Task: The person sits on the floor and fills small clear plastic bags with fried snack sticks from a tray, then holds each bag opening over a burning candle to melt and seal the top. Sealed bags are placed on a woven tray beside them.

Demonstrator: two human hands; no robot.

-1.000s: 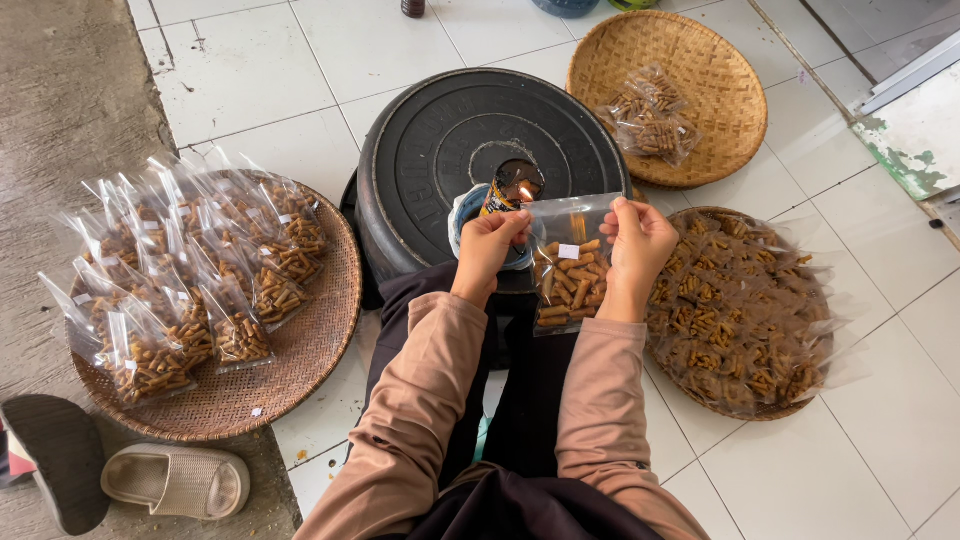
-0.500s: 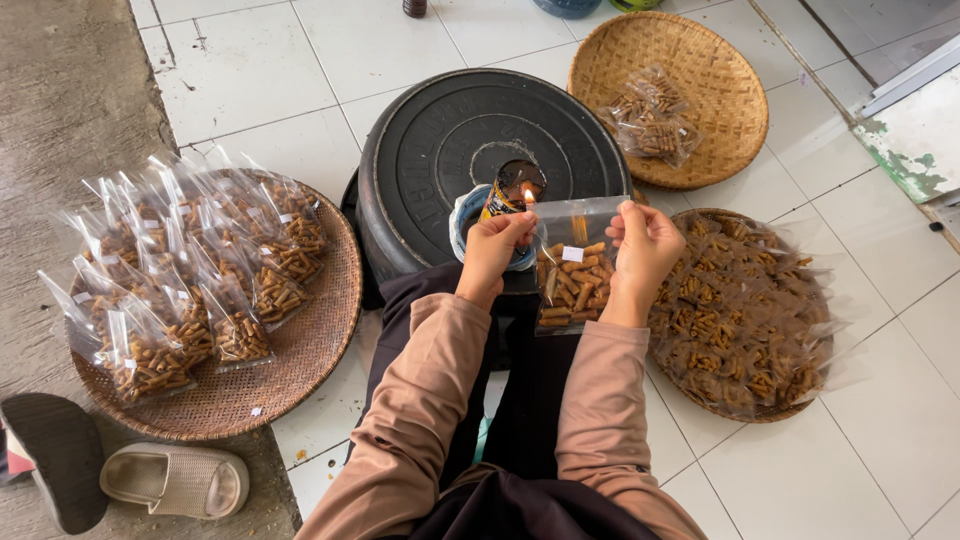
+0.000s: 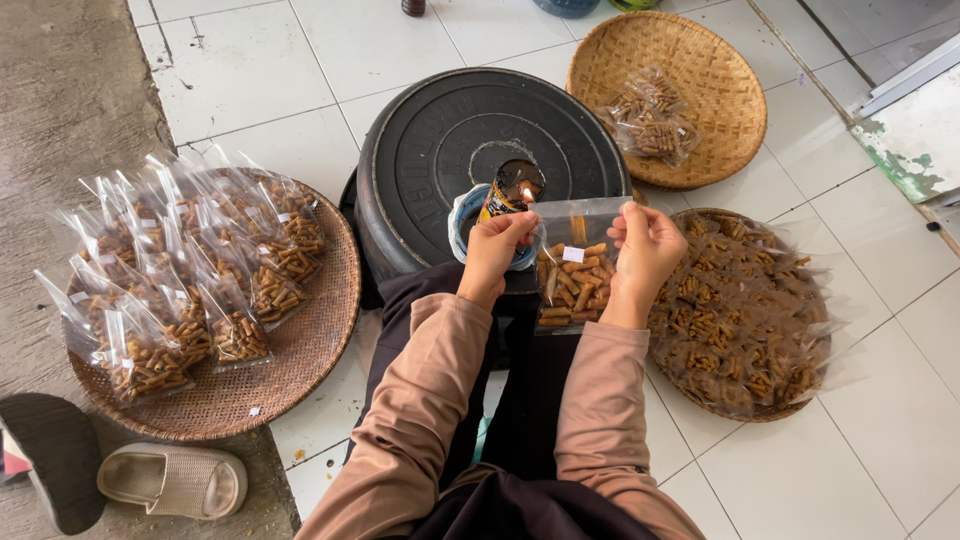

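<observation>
A clear plastic bag of brown snack sticks (image 3: 572, 270) hangs upright between the two hands, just in front of the upturned black tub (image 3: 490, 160) that serves as the landmark here. The left hand (image 3: 495, 250) pinches the bag's upper left corner, fingers closed on the plastic, and the right hand (image 3: 648, 248) pinches the upper right corner the same way, so the open top edge is stretched flat between them. The sticks fill the lower part of the bag, below both hands, and a small white label sits among them. The bag's top left corner lies right at a small flame (image 3: 527, 194) that burns on a dark tin (image 3: 512, 188) standing on the near edge of the tub, inside a pale blue ring.

Left of the tub, a wide woven tray (image 3: 300, 370) carries many filled bags (image 3: 180, 290) of the same sticks, lying in overlapping rows. Beyond the tub to the right, a second woven tray (image 3: 720, 90) holds a couple of filled bags (image 3: 648, 122). Right of the tub and nearer the person, just beside the right hand, a third tray (image 3: 745, 310) is heaped with more bags under clear plastic. A beige sandal (image 3: 170, 482) lies on the floor near the left tray.
</observation>
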